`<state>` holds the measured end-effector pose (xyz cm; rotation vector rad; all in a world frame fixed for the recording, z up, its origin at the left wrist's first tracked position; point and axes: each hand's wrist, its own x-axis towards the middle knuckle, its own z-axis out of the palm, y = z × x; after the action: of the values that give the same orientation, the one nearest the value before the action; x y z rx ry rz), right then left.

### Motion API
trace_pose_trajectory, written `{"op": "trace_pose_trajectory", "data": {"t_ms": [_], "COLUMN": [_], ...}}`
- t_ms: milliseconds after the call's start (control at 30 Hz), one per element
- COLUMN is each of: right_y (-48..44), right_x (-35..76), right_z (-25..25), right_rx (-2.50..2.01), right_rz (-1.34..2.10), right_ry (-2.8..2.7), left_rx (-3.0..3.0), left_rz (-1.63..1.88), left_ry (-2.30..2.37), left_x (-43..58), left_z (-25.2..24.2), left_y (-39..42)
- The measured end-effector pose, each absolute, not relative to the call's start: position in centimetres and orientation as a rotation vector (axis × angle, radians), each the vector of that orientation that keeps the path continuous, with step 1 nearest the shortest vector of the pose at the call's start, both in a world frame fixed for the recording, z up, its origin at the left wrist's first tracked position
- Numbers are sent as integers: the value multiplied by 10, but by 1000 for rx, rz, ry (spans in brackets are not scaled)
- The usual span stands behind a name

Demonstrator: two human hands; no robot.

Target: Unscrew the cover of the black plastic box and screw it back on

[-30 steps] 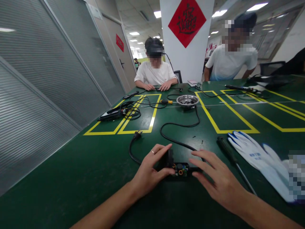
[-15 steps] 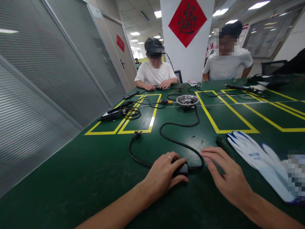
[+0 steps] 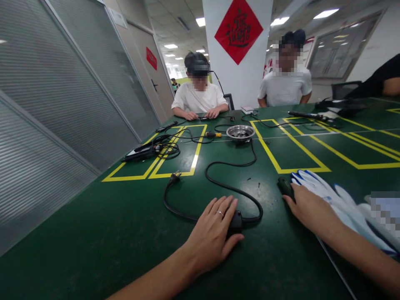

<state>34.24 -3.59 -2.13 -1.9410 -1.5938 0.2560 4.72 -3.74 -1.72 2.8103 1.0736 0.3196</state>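
My left hand lies with its fingers stretched over a small black box that sits in line on a black power cord. Its thumb is spread out on the near side of the box. The cord's plug rests on the table beyond that hand. To the right, my right hand is closed on the dark green handle of a long screwdriver. The metal shaft runs back under my forearm toward me. White and blue work gloves lie against the right hand's far side.
Two small screws lie on the green table. Farther off are a metal bowl of small parts, a yellow and black screwdriver and tangled cables. Two people in white shirts are across the table.
My right hand has moved right, from beside the cord onto the screwdriver handle. My left hand's fingers have straightened over the black box. The view has shifted slightly.
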Motion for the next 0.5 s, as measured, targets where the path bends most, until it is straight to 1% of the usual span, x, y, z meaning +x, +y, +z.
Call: {"op": "trace_pose_trajectory", "data": {"t_ms": [100,200,333,433,500], "right_y": [-29,-27,-27,-25,-24], "right_x": [352,357,362,364,362], "right_z": [-14,4,13,4,-3], "right_rx": [-1859,-1654,-1321,-1185,-1148], "right_rz": [440,580,550,476,489], "right_ry": [-1442,-1230,-931,-792,-760], "left_rx": [2807,2791,2776,2764,2757], "left_rz": [406,432,390,375,383], "left_ry": [1008,929,847,829,838], "left_x": [41,34,29,29,30], "left_z": [-15,-13,-13,-15,-16], "left_y": [-36,-34,-30,-28,-28]}}
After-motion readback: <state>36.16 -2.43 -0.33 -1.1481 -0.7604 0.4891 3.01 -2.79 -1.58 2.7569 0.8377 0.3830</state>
